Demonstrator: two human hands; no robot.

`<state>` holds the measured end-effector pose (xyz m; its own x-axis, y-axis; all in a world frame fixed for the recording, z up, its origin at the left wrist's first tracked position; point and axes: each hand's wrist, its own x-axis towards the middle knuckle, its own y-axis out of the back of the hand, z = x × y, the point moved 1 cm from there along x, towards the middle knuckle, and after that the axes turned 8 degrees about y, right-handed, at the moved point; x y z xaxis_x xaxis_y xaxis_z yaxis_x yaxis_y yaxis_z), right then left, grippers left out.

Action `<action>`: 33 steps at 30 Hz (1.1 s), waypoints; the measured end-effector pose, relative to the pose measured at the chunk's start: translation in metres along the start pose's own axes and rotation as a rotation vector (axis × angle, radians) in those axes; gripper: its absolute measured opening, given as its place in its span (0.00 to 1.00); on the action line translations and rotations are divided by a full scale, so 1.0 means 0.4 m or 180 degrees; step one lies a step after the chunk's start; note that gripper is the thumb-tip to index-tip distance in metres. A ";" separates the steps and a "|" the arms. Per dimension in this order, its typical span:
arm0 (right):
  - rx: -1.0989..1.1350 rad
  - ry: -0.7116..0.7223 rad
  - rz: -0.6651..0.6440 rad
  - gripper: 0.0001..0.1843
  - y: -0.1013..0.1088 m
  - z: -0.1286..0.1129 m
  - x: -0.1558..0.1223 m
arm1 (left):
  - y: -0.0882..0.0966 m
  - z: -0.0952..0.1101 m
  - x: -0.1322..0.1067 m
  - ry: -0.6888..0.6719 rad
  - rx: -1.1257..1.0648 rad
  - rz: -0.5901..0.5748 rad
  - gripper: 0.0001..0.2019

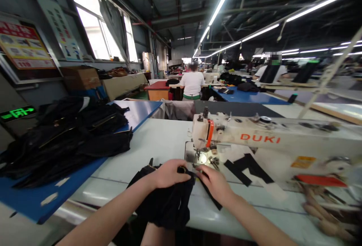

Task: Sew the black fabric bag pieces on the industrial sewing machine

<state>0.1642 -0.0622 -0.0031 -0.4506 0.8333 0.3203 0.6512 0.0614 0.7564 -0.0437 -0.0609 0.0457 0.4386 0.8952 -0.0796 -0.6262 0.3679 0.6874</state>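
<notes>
Head view: left hand (pixel 169 173) (back upward) clamps black fabric (pixel 165 205); right hand (pixel 215 184) angles inward, grip unclear.

Sewing machine (pixel 226 135): "DUKI" in orange capitals along the arm. Yellow label (pixel 303 162) lower on same machine, print too small to read. Wall poster (pixel 26 46), red and yellow: "119" legible near bottom edge, red heading above in characters too blurred to read. Lit green sign (pixel 17 113), far left: running figure, arrow pointing right. Pale hanging banner (pixel 56 25) beside the poster: dark and red characters, unreadable.
</notes>
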 end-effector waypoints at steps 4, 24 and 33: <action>-0.0824 0.0745 -0.0584 0.12 -0.094 -0.044 0.087 | 0.027 -0.062 -0.011 0.0150 0.0100 0.0163 0.09; -0.1223 0.1008 -0.0660 0.13 0.028 -0.017 -0.108 | 0.037 -0.052 0.040 0.0117 -0.0037 -0.0073 0.09; -0.1634 0.1555 -0.0917 0.14 0.065 0.027 -0.025 | -0.025 -0.048 0.129 0.0171 0.0344 -0.0305 0.12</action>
<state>0.1922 -0.0631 0.0074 -0.8562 0.4782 0.1956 0.1552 -0.1229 0.9802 -0.0273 -0.0137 0.0209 0.4559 0.8706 -0.1850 -0.5089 0.4255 0.7483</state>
